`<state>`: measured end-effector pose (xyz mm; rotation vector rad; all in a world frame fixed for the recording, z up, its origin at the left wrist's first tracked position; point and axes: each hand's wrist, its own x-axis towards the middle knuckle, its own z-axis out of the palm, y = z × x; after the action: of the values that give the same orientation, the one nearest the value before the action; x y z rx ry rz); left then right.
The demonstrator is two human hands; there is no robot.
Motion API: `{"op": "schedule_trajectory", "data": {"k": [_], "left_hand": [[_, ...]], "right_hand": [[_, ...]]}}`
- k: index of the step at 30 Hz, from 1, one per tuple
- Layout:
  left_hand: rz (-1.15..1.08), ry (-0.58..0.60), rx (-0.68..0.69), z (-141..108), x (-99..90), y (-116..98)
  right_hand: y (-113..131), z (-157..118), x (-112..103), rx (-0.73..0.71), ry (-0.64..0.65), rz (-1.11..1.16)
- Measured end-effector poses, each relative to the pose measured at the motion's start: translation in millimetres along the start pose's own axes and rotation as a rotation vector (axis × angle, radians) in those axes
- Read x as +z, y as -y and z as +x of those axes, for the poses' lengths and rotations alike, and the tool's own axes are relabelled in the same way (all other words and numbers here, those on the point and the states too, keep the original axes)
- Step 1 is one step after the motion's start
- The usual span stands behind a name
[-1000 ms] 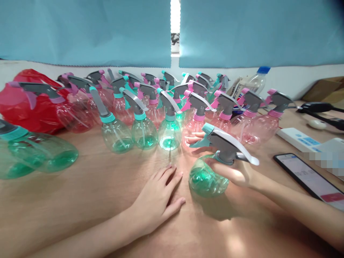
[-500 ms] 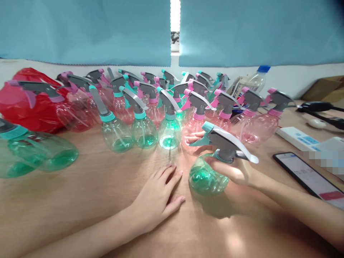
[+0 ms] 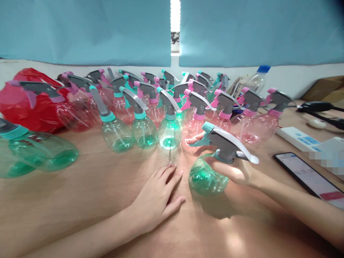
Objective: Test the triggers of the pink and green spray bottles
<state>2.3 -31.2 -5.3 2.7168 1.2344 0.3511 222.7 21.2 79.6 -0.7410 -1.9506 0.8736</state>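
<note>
A clear green spray bottle (image 3: 205,177) with a grey and teal head is in my right hand (image 3: 233,170), which grips it round the neck. Its fingers pass behind the neck and show near the teal trigger; the nozzle points left. My left hand (image 3: 165,191) lies flat on the wooden table (image 3: 107,200), left of that bottle, fingers apart and holding nothing. Beyond my hands stand green spray bottles, among them a middle one (image 3: 170,134), and pink ones such as one at the right (image 3: 268,125). All that show clearly have some liquid at the bottom or look tinted.
At the left edge lie green bottles (image 3: 57,154) before a red plastic bag (image 3: 34,111). On the right are a phone (image 3: 306,175), a white power strip (image 3: 298,138), a white mouse-like object (image 3: 316,123) and black cables. A blue-capped bottle (image 3: 258,80) is at the back.
The fingers of my right hand near the trigger have shifted slightly. My left hand and the held bottle stay in place.
</note>
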Motion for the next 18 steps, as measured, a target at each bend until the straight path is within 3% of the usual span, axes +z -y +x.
{"op": "schedule_trajectory", "data": {"k": [10,18], "left_hand": [[-0.011,-0.034,-0.005,-0.8,1.3,0.9],[-0.007,-0.032,-0.008,-0.8,2.2,1.1]], "right_hand": [[1.9,-0.3,-0.8,-0.001,-0.038,-0.099],[1.5,-5.1,-0.6,0.153,-0.044,-0.225]]}}
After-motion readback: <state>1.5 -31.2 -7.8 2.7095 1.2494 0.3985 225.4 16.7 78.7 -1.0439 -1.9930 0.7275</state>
